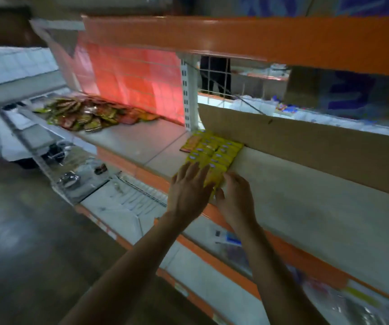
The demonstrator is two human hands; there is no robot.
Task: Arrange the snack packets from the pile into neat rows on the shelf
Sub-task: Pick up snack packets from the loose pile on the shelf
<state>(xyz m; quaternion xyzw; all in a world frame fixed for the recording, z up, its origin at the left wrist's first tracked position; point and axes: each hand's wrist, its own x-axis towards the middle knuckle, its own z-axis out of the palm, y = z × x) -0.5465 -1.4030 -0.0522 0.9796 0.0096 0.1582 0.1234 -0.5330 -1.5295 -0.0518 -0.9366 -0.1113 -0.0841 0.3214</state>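
Yellow packets [214, 156] lie flat at the front edge of a white shelf [142, 141] in two side-by-side rows, their long axis running toward 1 o'clock; blur allows only a rough count of five or six per row. The left hand [188, 188] presses the near end with straight, spread fingers, while the right hand [235, 198] pinches the nearest packet between curled fingers and thumb. One loose pile [88, 113] sits well apart at 10 o'clock.

Shelf [142, 141]: pale board, orange front edge. Rear left: loose pile of snack packets [88, 113], mixed colours. Centre: yellow packets [214, 153] in neat rows, against cardboard sheet [306, 146] at right.
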